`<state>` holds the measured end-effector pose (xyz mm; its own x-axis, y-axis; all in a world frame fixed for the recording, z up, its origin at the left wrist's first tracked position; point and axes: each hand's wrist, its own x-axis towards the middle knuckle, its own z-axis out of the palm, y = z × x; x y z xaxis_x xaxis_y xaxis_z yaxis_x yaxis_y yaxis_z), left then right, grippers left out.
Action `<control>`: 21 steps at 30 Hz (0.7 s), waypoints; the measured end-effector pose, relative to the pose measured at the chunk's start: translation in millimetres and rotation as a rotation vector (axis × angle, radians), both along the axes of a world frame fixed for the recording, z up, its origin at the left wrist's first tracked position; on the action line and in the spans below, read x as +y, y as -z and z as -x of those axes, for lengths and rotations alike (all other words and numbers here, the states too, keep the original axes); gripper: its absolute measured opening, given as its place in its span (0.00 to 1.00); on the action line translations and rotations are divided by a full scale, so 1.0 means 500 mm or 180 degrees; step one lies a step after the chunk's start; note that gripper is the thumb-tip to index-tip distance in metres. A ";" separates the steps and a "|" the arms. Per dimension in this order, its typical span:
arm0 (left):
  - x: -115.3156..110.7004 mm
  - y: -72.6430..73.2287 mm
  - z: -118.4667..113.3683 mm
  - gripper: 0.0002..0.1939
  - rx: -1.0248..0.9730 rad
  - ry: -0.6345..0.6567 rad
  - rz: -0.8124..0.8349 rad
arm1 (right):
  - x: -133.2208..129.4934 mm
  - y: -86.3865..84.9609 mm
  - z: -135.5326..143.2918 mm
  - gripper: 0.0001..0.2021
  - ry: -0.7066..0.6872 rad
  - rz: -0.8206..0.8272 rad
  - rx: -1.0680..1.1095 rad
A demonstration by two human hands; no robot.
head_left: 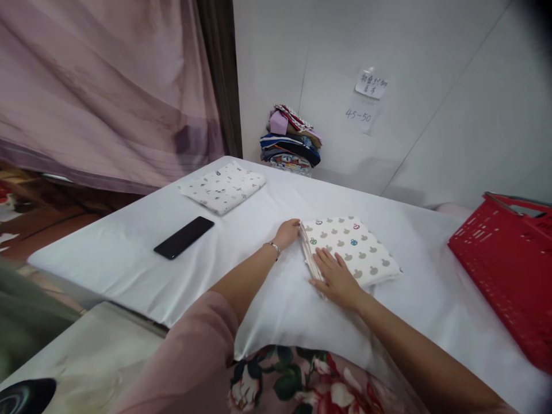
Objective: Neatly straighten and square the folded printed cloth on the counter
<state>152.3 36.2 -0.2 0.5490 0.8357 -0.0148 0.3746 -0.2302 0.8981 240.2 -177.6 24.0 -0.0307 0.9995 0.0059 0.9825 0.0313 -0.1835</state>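
A folded white cloth (340, 247) printed with grey mushrooms, a few of them coloured, lies on the white-covered table in front of me. My left hand (288, 234), with a bracelet at the wrist, is at its far left corner. The fingers there are closed together on the edge, though the fingertips are partly hidden. My right hand (337, 280) rests flat on the near left part of the cloth, fingers spread and the thumb by the near edge. The layered folds show along the cloth's left side.
Farther left lie another folded printed cloth (224, 188) and a black phone (184, 237) on the table (129, 270). A red plastic basket (509, 270) stands at the right. Stacked fabrics (291, 141) rise behind the far edge, by the wall. A pink curtain (112, 86) hangs at left.
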 end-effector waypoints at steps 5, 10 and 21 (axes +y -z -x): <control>0.018 0.008 -0.015 0.19 0.0063 0.0339 -0.0102 | 0.000 -0.017 -0.012 0.35 0.0027 0.0187 0.0121; 0.041 -0.002 -0.025 0.18 0.0271 0.0532 -0.0074 | 0.012 -0.029 -0.005 0.37 0.0097 0.0214 0.0259; 0.053 -0.024 -0.024 0.16 0.0417 0.0223 -0.0148 | 0.014 -0.005 0.009 0.37 -0.0053 0.0181 0.0180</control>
